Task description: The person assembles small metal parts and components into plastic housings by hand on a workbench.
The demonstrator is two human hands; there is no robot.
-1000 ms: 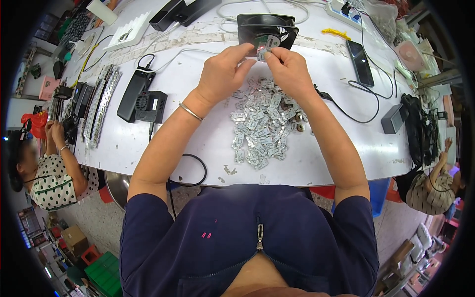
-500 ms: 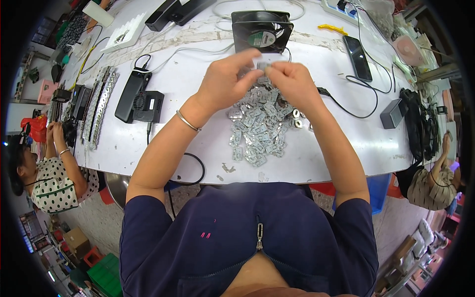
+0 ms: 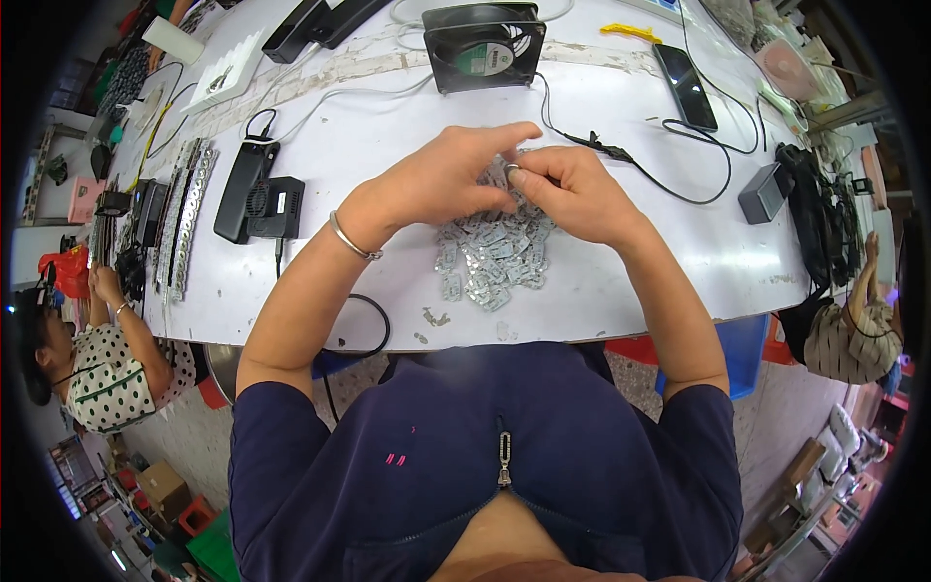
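A heap of small flat silvery pieces (image 3: pixel 495 260) lies on the white table (image 3: pixel 601 301), and both hands are over its far end. My left hand (image 3: pixel 441 177) has its thumb and forefinger spread, with nothing visible between them; a metal bangle (image 3: pixel 351 239) circles that wrist. Close beside it, my right hand (image 3: pixel 582 194) pinches a small metal piece (image 3: pixel 512 169) with a rounded shiny edge between thumb and forefinger. Fingers cover part of this piece, and the hands hide some of the heap.
Beyond the heap stands a black square fan (image 3: pixel 485 48). A phone (image 3: pixel 685 87) and looping cables lie right, near a dark box (image 3: pixel 766 194). Black devices (image 3: pixel 260 199) and rows of metal parts (image 3: pixel 189 218) are left. Other people (image 3: pixel 107 359) sit at both sides.
My hands were together at a small flat piece; now the left fingers are spread and the right hand pinches a small rounded metal piece. The whole view has shifted slightly.
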